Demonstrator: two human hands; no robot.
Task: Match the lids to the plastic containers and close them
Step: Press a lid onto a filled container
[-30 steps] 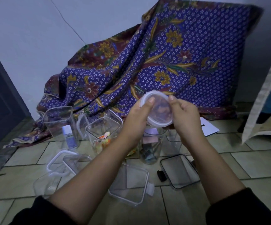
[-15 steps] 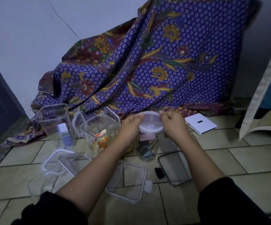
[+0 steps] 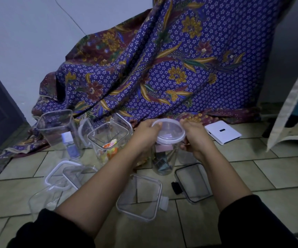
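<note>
- Two hands share one job: the left hand [image 3: 144,133] and right hand [image 3: 196,138] both grip the round lid [image 3: 168,130].
- A second ago that lid was held up in the air, tilted, in front of the patterned cloth [image 3: 162,68]. Now it sits roughly level on the mouth of the round jar [image 3: 164,158], which stands on the tiled floor [image 3: 269,167].
- That suggests the match is made for this pair. Whether the rim has snapped down cannot be told, so a press all round probably remains.
- The left hand grips at 9 o'clock of the lid, thumb on the top edge and fingers curled under the rim.
- The right hand grips at 3 o'clock, fingers wrapped round the rim and the jar's shoulder.
- The forearms come in from 7 and 5 o'clock.
- Still open, at 9 to 10 o'clock of the jar: a square container [image 3: 109,140] and a taller one [image 3: 57,126].
- Loose lids lie at 5 to 7 o'clock: a black-rimmed lid [image 3: 193,182] and a clear square lid [image 3: 139,197].
</note>
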